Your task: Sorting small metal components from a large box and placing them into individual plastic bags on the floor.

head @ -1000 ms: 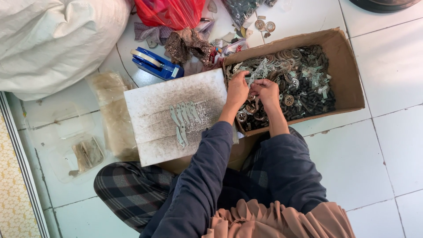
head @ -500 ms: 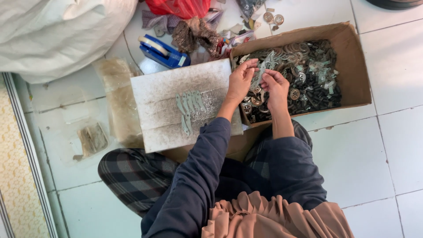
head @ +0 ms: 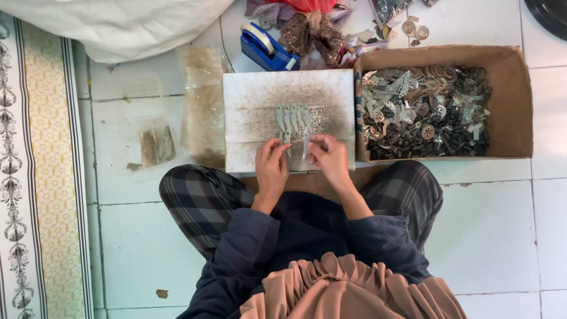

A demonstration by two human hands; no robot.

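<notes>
Head view, white tiled floor (head: 502,236), grey board (head: 254,94), hands (head: 301,162) close together pinching small metal pieces (head: 293,118)

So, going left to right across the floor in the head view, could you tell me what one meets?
Patterned mat → small clear bag → white board with the row of metal pieces → cardboard box of metal parts.

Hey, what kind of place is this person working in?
Probably a home workshop for piecework on a white tiled floor: a brown cardboard box of small grey metal parts, a pale flat work board with a row of parts, and a blue tape dispenser.
</notes>
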